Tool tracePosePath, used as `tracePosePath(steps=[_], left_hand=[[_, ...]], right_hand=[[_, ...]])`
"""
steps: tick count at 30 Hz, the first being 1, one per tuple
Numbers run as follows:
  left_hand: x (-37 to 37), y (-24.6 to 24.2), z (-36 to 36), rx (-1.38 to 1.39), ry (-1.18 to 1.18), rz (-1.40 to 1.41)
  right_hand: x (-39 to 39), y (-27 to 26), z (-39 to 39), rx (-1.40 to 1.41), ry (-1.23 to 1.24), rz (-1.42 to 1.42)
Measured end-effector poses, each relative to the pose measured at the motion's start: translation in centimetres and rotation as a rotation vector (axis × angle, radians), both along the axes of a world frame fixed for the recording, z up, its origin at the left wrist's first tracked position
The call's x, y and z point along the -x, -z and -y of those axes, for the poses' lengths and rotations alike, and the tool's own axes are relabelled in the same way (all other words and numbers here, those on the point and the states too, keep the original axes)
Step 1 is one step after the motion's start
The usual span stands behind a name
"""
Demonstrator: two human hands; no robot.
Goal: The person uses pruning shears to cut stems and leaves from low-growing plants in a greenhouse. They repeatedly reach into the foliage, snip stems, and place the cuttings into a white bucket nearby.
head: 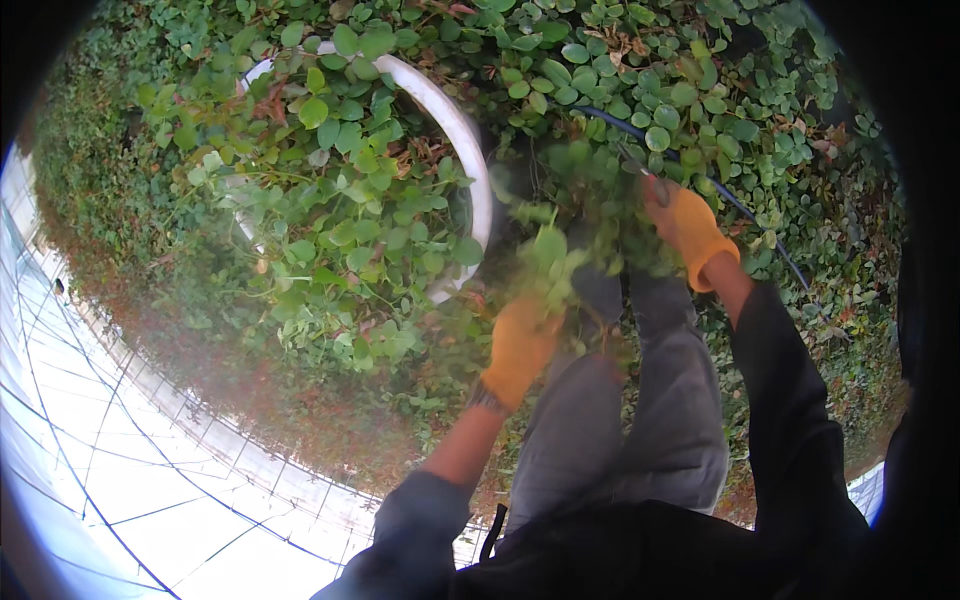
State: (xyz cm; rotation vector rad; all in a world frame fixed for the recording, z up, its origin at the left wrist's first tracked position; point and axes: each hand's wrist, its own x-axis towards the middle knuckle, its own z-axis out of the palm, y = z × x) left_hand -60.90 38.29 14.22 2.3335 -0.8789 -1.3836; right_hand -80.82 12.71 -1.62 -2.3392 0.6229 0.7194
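My left hand (521, 349), in an orange glove, is closed around leafy green stems (551, 259), blurred by motion. To its upper right, my right hand (681, 225), also in an orange glove, grips a small tool with a red handle (649, 180), probably pruning shears. The tool's narrow metal tip points up and left into the foliage, and the leaves hide part of it. A white round rim (476, 172), seemingly of a bucket or basin, lies left of my hands, heaped with cut-looking leafy stems (352, 202).
Dense leafy plants (787, 165) surround my legs in grey trousers (667, 405). A dark thin hose (739, 202) runs through the leaves beside my right hand. Beyond the plants at lower left is a bright white surface with dark crossing lines (150, 465).
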Motion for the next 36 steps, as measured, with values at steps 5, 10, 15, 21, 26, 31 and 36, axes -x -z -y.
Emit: tracePosePath(steps=[5,10,15,21,26,31,36], left_hand=[[-2.8,-13.3,-2.4,-0.117,-0.293,-0.15],[-11.7,-25.0,-1.0,0.139,-0.811,0.116],[-21.6,-29.7,2.5,0.1,-0.241,0.973],[-29.4,-10.8,3.4,-0.04,-0.31,0.751],[-31.3,9.5,-2.3,-0.356,0.074,0.623],[-33.2,9.2,-4.9,-0.337,0.099,0.549],[-31.9,0.8,-4.7,-0.078,-0.096,0.425]], right_hand=[[1.4,-4.2,0.2,-0.178,0.598,-0.141],[2.6,-6.5,-0.5,-0.217,0.949,-0.011],[4.0,-6.2,-2.6,-0.34,0.956,0.003],[3.2,-8.0,-4.8,-0.572,1.24,-0.099],[1.9,-10.4,-5.7,-0.71,1.483,-0.034],[1.4,-10.7,-6.1,-0.813,1.585,0.027],[2.8,-12.6,-5.9,-0.883,1.545,0.058]])
